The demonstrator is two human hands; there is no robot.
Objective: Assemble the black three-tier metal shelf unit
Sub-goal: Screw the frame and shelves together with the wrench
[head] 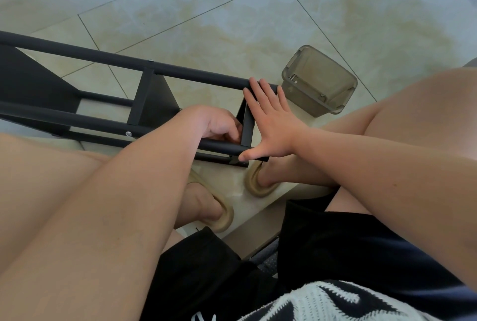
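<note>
- shelf unit (154, 66) lies on its side on the tiles, left edge to mid-frame
- right hand (271, 124) is spread flat over its end, fingertips on the upper pole, thumb on the lower
- left hand (216, 124) is curled inside the frame, can't tell if it's gripping anything
- smoky plastic tub (320, 80) just right of it

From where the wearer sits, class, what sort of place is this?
Probably a room in a home: glossy marbled floor tiles, tan slippers on the person's feet, and a small plastic bin beside the black shelf frame lying on the floor.
</note>
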